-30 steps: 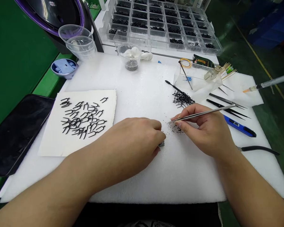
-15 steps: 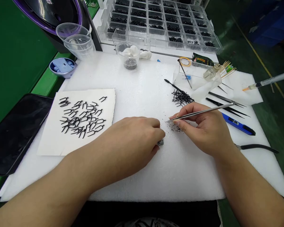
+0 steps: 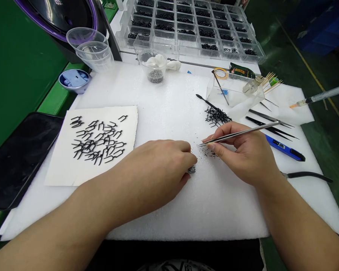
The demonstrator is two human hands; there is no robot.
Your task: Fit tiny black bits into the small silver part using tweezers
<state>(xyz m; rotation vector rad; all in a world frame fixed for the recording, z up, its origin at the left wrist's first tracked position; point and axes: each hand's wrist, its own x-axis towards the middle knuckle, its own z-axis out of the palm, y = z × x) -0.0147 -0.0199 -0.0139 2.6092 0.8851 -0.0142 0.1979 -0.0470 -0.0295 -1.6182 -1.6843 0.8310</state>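
Observation:
My right hand point(image 3: 243, 150) pinches a pair of metal tweezers point(image 3: 254, 130), whose tips point left just above the white foam sheet point(image 3: 214, 210). Tiny dark bits point(image 3: 211, 153) are scattered under the tips. My left hand point(image 3: 164, 165) is closed, resting on the foam left of the tweezers. A small shiny grey piece point(image 3: 191, 169) shows at its fingertips; the fingers hide most of it, so its kind is unclear. Behind the right hand lies a heap of small black forked pieces point(image 3: 217, 116). More such pieces point(image 3: 98, 141) lie spread on a white card point(image 3: 59, 165).
A clear compartment box point(image 3: 164, 34) of black pieces stands at the back. Clear cups point(image 3: 93, 49) and a cup of grey grains point(image 3: 155, 75) are in front. Right are spare tweezers point(image 3: 271, 128), a blue pen-like tool point(image 3: 284, 148), a black handle point(image 3: 309, 175) and a syringe point(image 3: 319, 97).

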